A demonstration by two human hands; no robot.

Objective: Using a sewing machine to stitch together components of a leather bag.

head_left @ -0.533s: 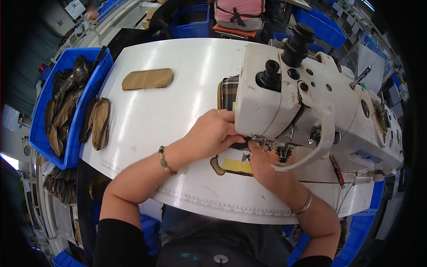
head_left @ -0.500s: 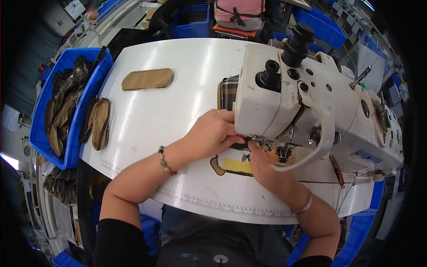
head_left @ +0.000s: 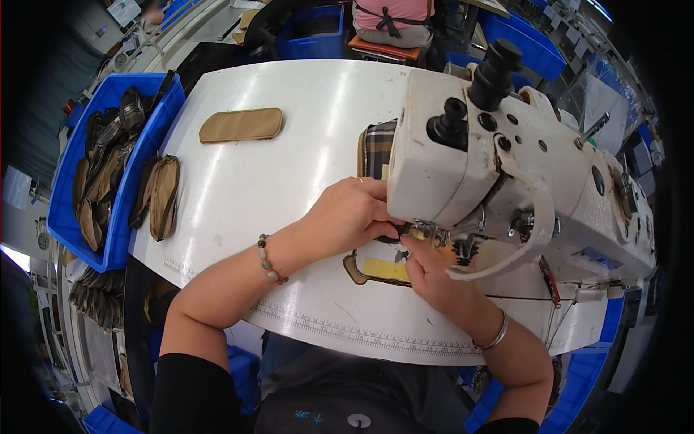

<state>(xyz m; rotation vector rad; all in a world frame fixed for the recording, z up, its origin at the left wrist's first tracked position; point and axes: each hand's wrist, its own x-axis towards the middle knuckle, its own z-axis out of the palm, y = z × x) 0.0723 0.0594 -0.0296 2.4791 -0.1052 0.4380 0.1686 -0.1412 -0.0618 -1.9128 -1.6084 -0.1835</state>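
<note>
1. The work, a plaid piece (head_left: 379, 148) with tan edging, is laid flat on the white table (head_left: 303, 159), partly covered by the head of the sewing machine (head_left: 444, 155).
2. The plaid part is located just beyond the left hand (head_left: 347, 217); a yellow patch (head_left: 387, 270) and a tan tab (head_left: 354, 267) are exposed on the near side. Whether all are joined as one piece cannot be told.
3. The left fingers are bent, with thumb and forefinger brought close together at a dark edge (head_left: 390, 238) of the work. Whether the edge is pinched or only pressed cannot be told.
4. The right hand (head_left: 437, 278) is placed beside the yellow patch. Its forefinger is pointed at the dark edge, near the left thumb; its thumb is set slightly apart. Its grip cannot be told.
5. A tan pad (head_left: 241, 126) is positioned well apart from both hands.
6. A blue bin (head_left: 124, 210), filled with dark and tan pieces, is stationed at the table's left side.
</note>
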